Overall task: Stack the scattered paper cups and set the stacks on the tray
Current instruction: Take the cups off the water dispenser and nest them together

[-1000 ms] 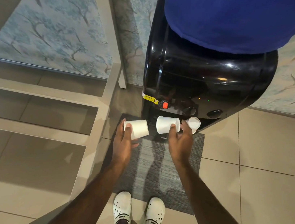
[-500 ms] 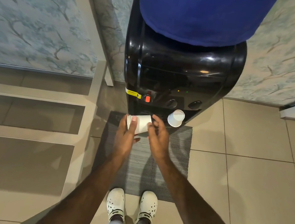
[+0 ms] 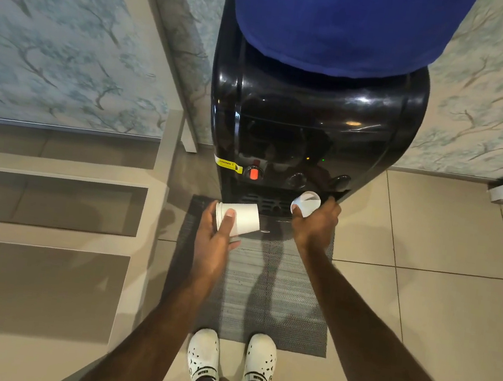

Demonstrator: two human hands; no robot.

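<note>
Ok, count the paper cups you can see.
2 visible units: a nested stack lying sideways in the left hand, and one cup the right hand grasps at the dispenser. Nested cups may be hidden.

White paper cups (image 3: pixel 241 219). Glossy black water dispenser (image 3: pixel 314 128), blue bottle (image 3: pixel 335 21), red tap button (image 3: pixel 254 174), yellow label (image 3: pixel 229 164). Grey ribbed mat (image 3: pixel 265 292). Beige tiles (image 3: pixel 444 282). Pale blue tree-pattern wallpaper (image 3: pixel 54 43). White perforated clogs (image 3: pixel 204 358).

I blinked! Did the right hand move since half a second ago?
Yes. The right hand left the cups in the left hand and reached right to the cup under the dispenser's knobs.
</note>
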